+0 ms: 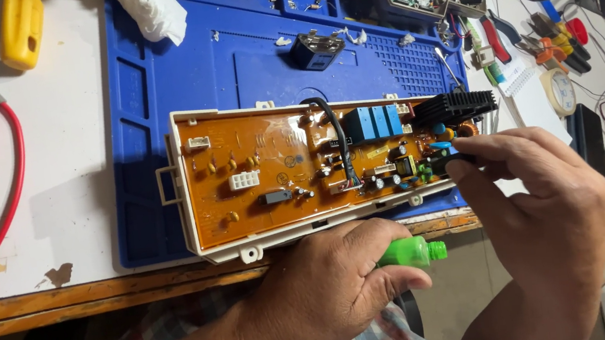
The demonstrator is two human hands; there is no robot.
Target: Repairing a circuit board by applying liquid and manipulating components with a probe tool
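White workbench (69, 214) carries a blue work mat (242, 54), and on it lies an orange circuit board (279, 169) in a cream frame, near the bench's front edge. Just below the board, the left hand (332, 289) is wrapped around a green bottle (413, 252). At the board's right end, the right hand (545, 202) pinches a small dark part (444, 162) between fingertips.

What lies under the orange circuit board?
The orange circuit board sits in a cream plastic tray, which rests on a blue work mat. The mat beneath the tray is covered.
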